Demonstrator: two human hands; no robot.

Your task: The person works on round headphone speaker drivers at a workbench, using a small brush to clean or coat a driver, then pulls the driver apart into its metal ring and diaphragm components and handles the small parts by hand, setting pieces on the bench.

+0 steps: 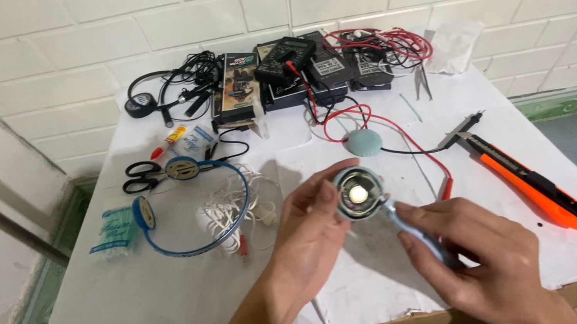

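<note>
- Two bare hands meet low in the centre of the frame, above a table [134, 313] covered in white paper.
- Left hand [307, 225] pinches a small round speaker driver [358, 194] by its rim, thumb and fingertips closed on it; its shiny centre faces the camera.
- Right hand [477, 259] is wrapped around a slim light-blue tool [413, 231] (what kind of tool I cannot tell), with the tip touching the driver's lower right edge.
- Just above the driver lies a pale blue oval shell [363, 142], with red and black wires running past it.
- At right of centre lies an orange and black utility knife [530, 180], set diagonally.
- At left of centre rests a blue headband headset [191, 209] beside a tangle of white cord [230, 211], with black-handled scissors [140, 176] just above.
- Along the upper edge, against the white tiled wall, sit a black digital multimeter [285, 58], dark boxes and coiled red leads [386, 44].
</note>
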